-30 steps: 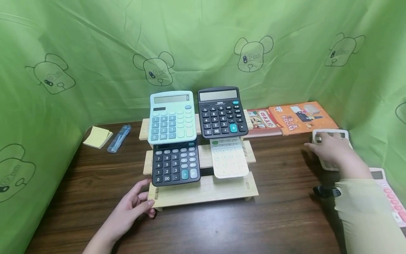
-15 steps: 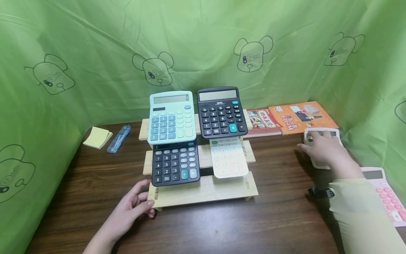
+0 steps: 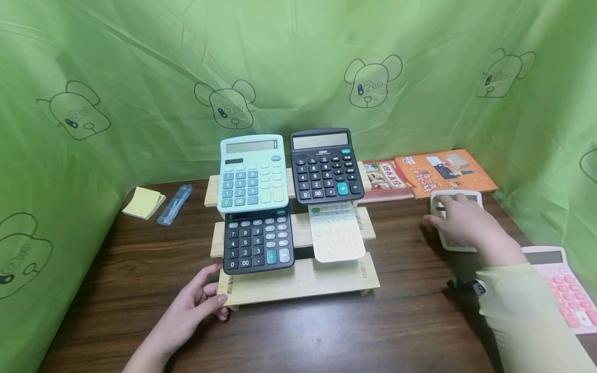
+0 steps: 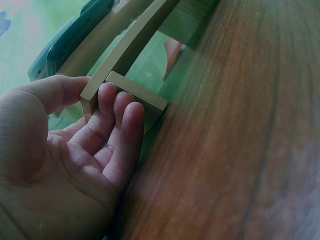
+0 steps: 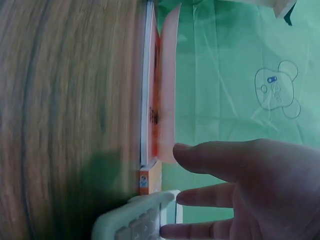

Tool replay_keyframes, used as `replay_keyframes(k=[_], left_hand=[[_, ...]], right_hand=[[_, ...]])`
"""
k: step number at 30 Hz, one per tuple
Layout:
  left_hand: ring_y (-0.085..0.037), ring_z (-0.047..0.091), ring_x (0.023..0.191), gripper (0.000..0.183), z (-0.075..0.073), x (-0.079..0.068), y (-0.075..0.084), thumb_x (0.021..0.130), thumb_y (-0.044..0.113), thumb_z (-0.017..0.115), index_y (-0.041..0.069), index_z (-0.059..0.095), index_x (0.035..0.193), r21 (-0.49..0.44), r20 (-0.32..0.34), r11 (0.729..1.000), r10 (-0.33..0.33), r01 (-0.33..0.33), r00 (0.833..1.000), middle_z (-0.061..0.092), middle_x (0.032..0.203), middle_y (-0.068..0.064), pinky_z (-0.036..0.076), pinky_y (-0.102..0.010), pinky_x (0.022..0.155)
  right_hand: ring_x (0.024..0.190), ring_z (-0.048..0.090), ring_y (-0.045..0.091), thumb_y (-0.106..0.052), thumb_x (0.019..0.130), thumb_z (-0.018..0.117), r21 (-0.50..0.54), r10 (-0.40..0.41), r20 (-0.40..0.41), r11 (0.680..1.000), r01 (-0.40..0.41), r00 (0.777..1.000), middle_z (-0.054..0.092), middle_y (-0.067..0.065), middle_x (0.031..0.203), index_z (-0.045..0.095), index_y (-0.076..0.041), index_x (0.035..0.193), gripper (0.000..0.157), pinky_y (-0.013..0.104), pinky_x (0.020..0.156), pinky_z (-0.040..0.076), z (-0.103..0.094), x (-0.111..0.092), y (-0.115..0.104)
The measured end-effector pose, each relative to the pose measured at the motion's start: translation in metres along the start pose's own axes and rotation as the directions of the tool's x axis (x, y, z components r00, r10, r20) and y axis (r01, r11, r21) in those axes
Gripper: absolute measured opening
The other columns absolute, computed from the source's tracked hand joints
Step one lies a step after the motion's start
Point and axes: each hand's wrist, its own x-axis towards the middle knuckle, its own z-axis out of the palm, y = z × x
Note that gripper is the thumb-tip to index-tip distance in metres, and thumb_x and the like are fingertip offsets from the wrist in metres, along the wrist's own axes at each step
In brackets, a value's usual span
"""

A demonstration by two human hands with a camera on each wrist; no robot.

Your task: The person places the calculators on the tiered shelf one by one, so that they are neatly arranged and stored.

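My left hand (image 3: 188, 311) grips the lower left corner of a tiered wooden rack (image 3: 303, 282). In the left wrist view its thumb lies on the shelf board (image 4: 122, 52), and the fingers curl under beside a short wooden leg (image 4: 142, 92). On the right, my right hand (image 3: 466, 220) lies over a white calculator (image 3: 454, 243) on the table, covering much of it. Seen from the right wrist, straight fingers touch the calculator's top near its display. The rack bears a mint calculator (image 3: 253, 171), two black calculators (image 3: 258, 241) and a smaller white one (image 3: 337, 233).
A pink calculator (image 3: 566, 292) lies by the right sleeve. Behind are a red book (image 3: 384, 176) and an orange book (image 3: 448, 173). Yellow sticky notes (image 3: 143, 202) and a clear blue case (image 3: 175, 204) sit at left. Green cloth (image 3: 298, 62) encloses the table.
My right hand and the white calculator under it have slid left along the table, uncovering more of the pink calculator. The left hand and rack stay put.
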Motion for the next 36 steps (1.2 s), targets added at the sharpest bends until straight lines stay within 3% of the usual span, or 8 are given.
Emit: replay_keyframes(k=[16, 19, 24, 28, 30, 32, 36], left_hand=[[-0.028, 0.065, 0.074, 0.056, -0.001, 0.000, -0.001, 0.098, -0.001, 0.050, 0.006, 0.022, 0.146, 0.002, -0.007, 1.000, 0.004, -0.004, 1.000, 0.062, 0.100, -0.029, 0.058, -0.045, 0.067], [-0.028, 0.065, 0.074, 0.056, 0.000, -0.001, -0.001, 0.098, -0.001, 0.050, 0.006, 0.022, 0.146, -0.001, -0.009, 1.000, 0.002, -0.002, 1.000, 0.062, 0.101, -0.029, 0.058, -0.045, 0.067], [-0.028, 0.065, 0.074, 0.056, 0.001, -0.001, 0.000, 0.098, 0.000, 0.051, 0.006, 0.022, 0.146, 0.002, -0.013, 1.000, -0.006, 0.006, 1.000, 0.062, 0.101, -0.029, 0.058, -0.045, 0.067], [-0.028, 0.065, 0.075, 0.056, 0.002, 0.000, 0.001, 0.098, 0.000, 0.051, 0.006, 0.022, 0.146, 0.003, -0.014, 1.000, -0.011, 0.011, 1.000, 0.062, 0.101, -0.030, 0.058, -0.045, 0.067], [-0.028, 0.065, 0.075, 0.056, 0.002, 0.000, 0.001, 0.098, 0.000, 0.051, 0.006, 0.022, 0.146, 0.001, -0.007, 1.000, -0.007, 0.007, 1.000, 0.062, 0.101, -0.030, 0.058, -0.045, 0.067], [-0.028, 0.065, 0.075, 0.056, 0.002, 0.000, 0.001, 0.098, 0.000, 0.051, 0.006, 0.022, 0.146, -0.001, -0.004, 1.000, -0.008, 0.008, 1.000, 0.061, 0.101, -0.030, 0.058, -0.045, 0.067], [-0.028, 0.065, 0.075, 0.056, 0.001, 0.000, 0.001, 0.098, 0.000, 0.051, 0.006, 0.023, 0.146, 0.000, -0.005, 1.000, -0.008, 0.008, 1.000, 0.061, 0.101, -0.030, 0.058, -0.045, 0.067]], right_hand=[[0.116, 0.044, 0.056, -0.055, 0.091, 0.058, -0.004, -0.131, -0.027, 0.991, 0.131, 0.991, 0.041, 0.036, 0.131, 0.039, -0.002, 0.144, 0.077, 0.070, 0.091, 0.039, 0.004, -0.001, -0.041], [0.111, 0.050, 0.052, -0.051, 0.091, 0.061, 0.022, -0.165, -0.025, 0.986, 0.165, 0.986, 0.043, 0.034, 0.129, 0.040, -0.003, 0.144, 0.074, 0.068, 0.089, 0.042, 0.003, -0.004, -0.048], [0.092, 0.057, 0.035, -0.061, 0.089, 0.056, 0.092, -0.176, -0.027, 0.980, 0.178, 0.984, 0.043, 0.024, 0.123, 0.041, -0.007, 0.145, 0.079, 0.057, 0.077, 0.050, 0.000, -0.007, -0.055], [0.106, 0.046, 0.043, -0.059, 0.090, 0.057, 0.094, -0.137, -0.130, 0.984, 0.149, 0.982, 0.037, 0.028, 0.130, 0.039, -0.007, 0.146, 0.078, 0.064, 0.076, 0.046, -0.002, -0.005, -0.052], [0.120, 0.032, 0.054, -0.057, 0.088, 0.060, 0.076, -0.081, -0.165, 0.993, 0.094, 0.983, 0.026, 0.034, 0.140, 0.035, -0.007, 0.148, 0.082, 0.073, 0.076, 0.041, 0.001, -0.002, -0.045], [0.126, 0.017, 0.061, -0.060, 0.085, 0.062, 0.054, -0.027, -0.151, 0.998, 0.035, 0.988, 0.011, 0.037, 0.147, 0.028, -0.005, 0.150, 0.091, 0.079, 0.075, 0.038, 0.004, 0.000, -0.037], [0.125, 0.011, 0.067, -0.070, 0.080, 0.061, 0.035, 0.010, -0.039, 0.999, -0.009, 0.999, 0.000, 0.039, 0.149, 0.014, -0.002, 0.152, 0.110, 0.082, 0.076, 0.035, 0.015, 0.006, -0.027]])
